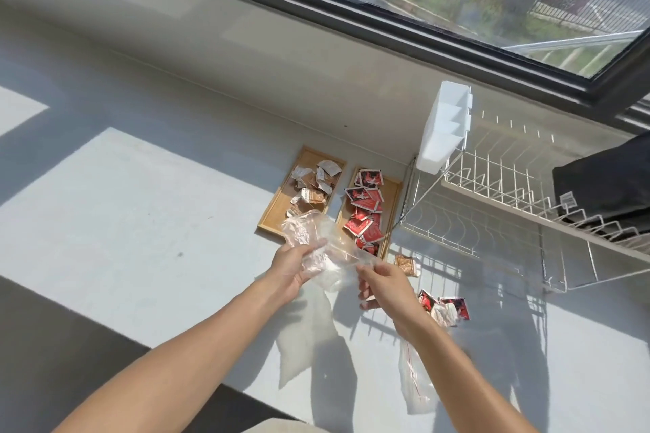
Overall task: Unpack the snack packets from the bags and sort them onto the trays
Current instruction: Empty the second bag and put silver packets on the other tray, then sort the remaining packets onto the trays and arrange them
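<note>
Both my hands hold a crumpled clear plastic bag above the counter, in front of the trays. My left hand grips its left side and my right hand pinches its right edge. Behind it stand two wooden trays: the left tray carries several white and brown packets, the right tray several red packets. A brown packet lies loose by the right tray. A few red and white packets lie further right. A flat clear bag lies under my arms, another zip bag by my right forearm.
A white wire dish rack stands at the right with a white plastic cutlery holder on its end. A black object rests on the rack's far right. The window sill and window run along the back.
</note>
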